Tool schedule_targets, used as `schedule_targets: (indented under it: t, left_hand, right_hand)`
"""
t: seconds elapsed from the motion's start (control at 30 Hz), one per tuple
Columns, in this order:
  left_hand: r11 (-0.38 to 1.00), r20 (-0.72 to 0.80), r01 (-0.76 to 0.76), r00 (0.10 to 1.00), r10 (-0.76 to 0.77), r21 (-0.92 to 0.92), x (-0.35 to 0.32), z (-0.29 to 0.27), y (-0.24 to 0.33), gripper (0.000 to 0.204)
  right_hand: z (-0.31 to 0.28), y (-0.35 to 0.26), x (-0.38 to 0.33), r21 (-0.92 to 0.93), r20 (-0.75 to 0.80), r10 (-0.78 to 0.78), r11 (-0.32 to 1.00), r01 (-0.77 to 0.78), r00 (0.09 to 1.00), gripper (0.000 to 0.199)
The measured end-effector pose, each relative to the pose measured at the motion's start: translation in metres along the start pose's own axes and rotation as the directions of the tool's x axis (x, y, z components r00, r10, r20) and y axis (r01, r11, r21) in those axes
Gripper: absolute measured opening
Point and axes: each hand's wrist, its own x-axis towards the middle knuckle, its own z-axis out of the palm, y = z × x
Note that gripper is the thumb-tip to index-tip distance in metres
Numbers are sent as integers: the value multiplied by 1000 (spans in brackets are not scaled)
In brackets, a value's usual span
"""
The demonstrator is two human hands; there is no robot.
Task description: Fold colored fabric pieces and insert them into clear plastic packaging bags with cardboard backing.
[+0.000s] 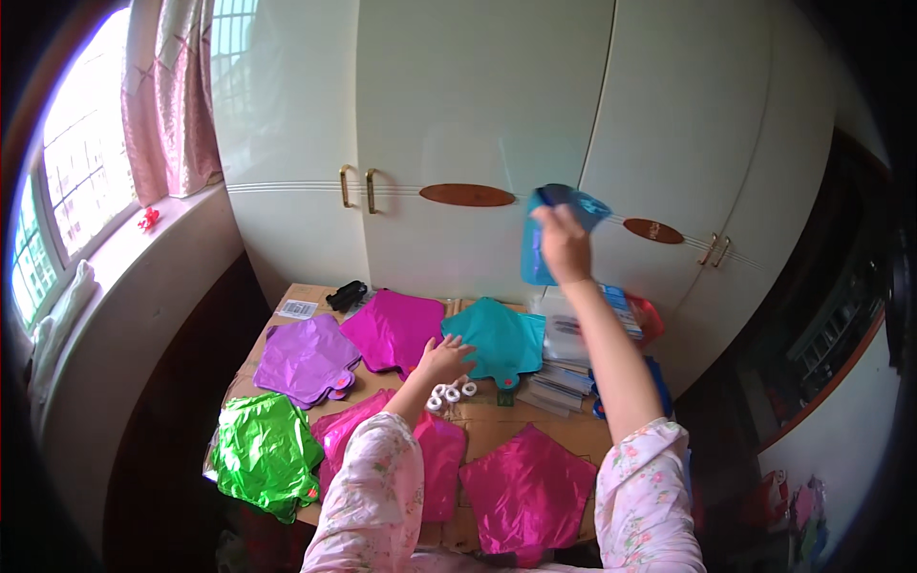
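My right hand [565, 246] is raised in front of the cabinet, fingers closed on a blue plastic packet [537, 256] blurred by motion. My left hand [447, 359] hangs open, fingers spread, between a magenta foil balloon [396, 325] and a teal foil balloon [497, 336]. Several small white rolls [453, 392] lie just below that hand. Other flat foil balloons are laid out: a lilac pile [304, 358], a green pile [266, 451] and a deep pink star [527, 485]. Partly under my left forearm is a bright pink pile [439, 463].
A cardboard-covered table [499, 420] carries everything. Stacked transparent packets [562, 384] and blue and red packages [642, 320] stand at its right. A black object [346, 296] lies at the back left. Behind rises a white cabinet [458, 105]; a window [81, 143] is left.
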Motion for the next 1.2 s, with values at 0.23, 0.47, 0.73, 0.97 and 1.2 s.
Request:
schedule_targets:
  t: [0.23,0.47,0.73,0.97,1.2]
  left_hand:
    - [983,-97,174,981,-169,51,-97,-52,-73,41]
    - [968,-135,247,961,-241,31,-155,-49,-127,34]
    - [977,-223,203,957,-184,61,-142,-27,-148,28]
    - [966,-253,252,940,-230,60,-131,-31,-137,24]
    - [984,-403,179,901,-159,11,-127,-25,-140,35]
  right_hand:
    - [123,-157,-91,228,200,-534,841,491,822,3]
    - [179,-208,-189,491,524,-442,856,166,728,8]
    - [164,-219,-172,500,636,-340,865,-34,693,13]
    - [164,-218,-173,361,775,38,793,-491,631,17]
    - [168,-214,-170,237,864,244,575,-783,440,22]
